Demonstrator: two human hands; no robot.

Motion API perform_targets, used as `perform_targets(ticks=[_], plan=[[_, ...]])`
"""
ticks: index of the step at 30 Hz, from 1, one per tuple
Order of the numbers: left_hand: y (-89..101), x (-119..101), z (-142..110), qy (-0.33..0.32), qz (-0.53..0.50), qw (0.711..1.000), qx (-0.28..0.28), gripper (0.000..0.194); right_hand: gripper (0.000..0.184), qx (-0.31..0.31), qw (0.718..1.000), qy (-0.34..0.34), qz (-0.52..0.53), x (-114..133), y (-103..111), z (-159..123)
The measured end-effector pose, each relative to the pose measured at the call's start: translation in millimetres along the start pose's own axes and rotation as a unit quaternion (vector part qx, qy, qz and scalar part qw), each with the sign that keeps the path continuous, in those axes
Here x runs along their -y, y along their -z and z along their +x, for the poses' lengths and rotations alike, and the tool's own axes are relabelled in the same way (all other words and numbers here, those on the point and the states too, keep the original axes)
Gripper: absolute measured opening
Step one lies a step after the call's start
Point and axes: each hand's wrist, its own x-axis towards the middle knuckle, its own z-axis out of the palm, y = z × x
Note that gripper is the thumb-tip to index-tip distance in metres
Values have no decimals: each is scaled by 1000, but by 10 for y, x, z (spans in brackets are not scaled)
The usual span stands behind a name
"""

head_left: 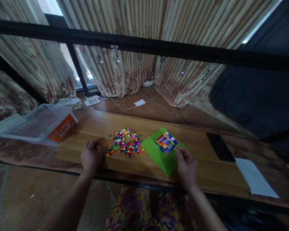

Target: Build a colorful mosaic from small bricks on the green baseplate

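Observation:
My left hand (pixel 91 155) rests on the wooden board in a loose fist, left of a spread pile of small coloured bricks (pixel 131 146); nothing shows in its fingers. To the right of the pile lies a green studded baseplate (pixel 156 154), turned at an angle. A roughly square patch of multicoloured bricks (pixel 167 142) with a blue border sits on its upper part. My right hand (pixel 186 165) is over the plate's right corner, close to the patch, with thumb and fingers pinched together. Whatever is in that pinch is too small to make out.
A clear plastic box (pixel 45 125) with an orange label stands at the left end of the wooden board (pixel 91 123). A black phone (pixel 221 147) and a white sheet of paper (pixel 255 178) lie on the right. A dark metal rail (pixel 144 43) crosses before the curtains.

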Motion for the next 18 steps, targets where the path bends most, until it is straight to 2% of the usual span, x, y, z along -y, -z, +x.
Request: perform_targets(ticks=[5,7,9,12,14,18], plan=[[0,-11,-9,2,8,1000,-8,22,28,11,999,41,-7,182,-106,-93],[2,-19,-14,4,0,1000,-8,22,26,44,997,59,-11,259,-179,-212],[1,-23,-20,6,-9,1000,1,21,22,108,991,79,-14,323,-284,-375],[-13,-14,-25,10,-14,1000,4,20,17,231,965,121,-31,408,-516,-637],[-27,-2,-30,11,-14,1000,0,20,17,292,942,160,-40,469,-719,-768],[-47,16,-41,4,-17,1000,-7,19,20,330,909,245,-71,586,-1197,-847]])
